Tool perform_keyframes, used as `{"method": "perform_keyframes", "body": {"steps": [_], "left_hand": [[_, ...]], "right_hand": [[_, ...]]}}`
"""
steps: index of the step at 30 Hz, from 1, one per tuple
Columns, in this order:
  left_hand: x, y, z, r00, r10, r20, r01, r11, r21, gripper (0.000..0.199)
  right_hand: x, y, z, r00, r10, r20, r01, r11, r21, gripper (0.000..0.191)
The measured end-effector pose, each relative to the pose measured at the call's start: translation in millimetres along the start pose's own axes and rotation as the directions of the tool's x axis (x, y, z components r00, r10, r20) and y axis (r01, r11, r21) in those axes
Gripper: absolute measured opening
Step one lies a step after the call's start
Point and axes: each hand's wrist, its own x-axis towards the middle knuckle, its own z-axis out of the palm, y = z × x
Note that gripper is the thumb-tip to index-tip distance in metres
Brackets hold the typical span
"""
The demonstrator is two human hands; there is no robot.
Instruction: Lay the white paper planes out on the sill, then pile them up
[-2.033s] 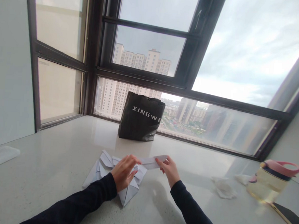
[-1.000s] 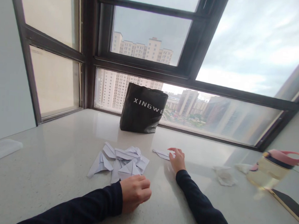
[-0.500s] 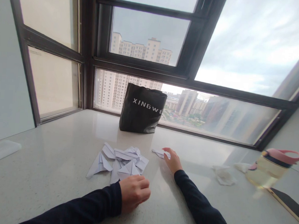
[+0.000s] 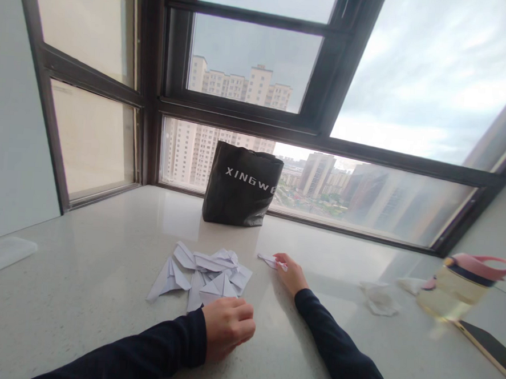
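Observation:
Pinched in the fingers of my right hand [image 4: 289,273] is a folded white paper piece [image 4: 267,260], its pointed end sticking out to the left just above the tabletop. My left hand [image 4: 228,328] rests in a loose fist at the near edge of a pile of folded white papers [image 4: 197,260], covering part of it. No paper shows in that fist, though its fingertips are turned out of sight. The pile holds several overlapping pieces, some with triangular flaps, lying left of my right hand.
A black bag [image 4: 241,186] with white lettering stands beyond the papers by the window. On the right are crumpled tissues [image 4: 381,299], a pink-lidded bottle [image 4: 459,288] and a dark phone [image 4: 490,344]. A translucent white object [image 4: 4,256] lies far left on the speckled counter [image 4: 94,260].
The paper in my right hand has turned slightly, and its fingers have shifted a little on it. My left hand and the pile stay practically where they were.

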Motion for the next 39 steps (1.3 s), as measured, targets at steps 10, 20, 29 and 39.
{"method": "perform_keyframes", "body": {"steps": [10,20,29,39], "left_hand": [[0.1,0.9,-1.6,1.000,-0.008,0.021,0.008,1.000,0.009,0.014],[0.4,0.7,0.5,1.000,-0.012,0.029,0.012,1.000,0.004,0.013],[0.5,1.0,-0.2,0.999,-0.022,0.049,0.022,1.000,-0.003,0.013],[0.2,1.1,0.4,0.998,-0.032,0.054,0.033,0.999,-0.008,0.013]], "right_hand": [[-1.1,-1.7,-1.9,1.000,0.014,0.006,-0.014,1.000,-0.011,0.024],[-0.8,-0.9,-1.3,1.000,-0.011,0.029,0.011,1.000,-0.003,0.024],[-1.3,2.6,-0.8,0.999,-0.020,0.032,0.020,1.000,-0.011,0.036],[0.1,3.3,-0.9,0.999,-0.035,0.036,0.036,0.999,-0.009,0.034]]}}
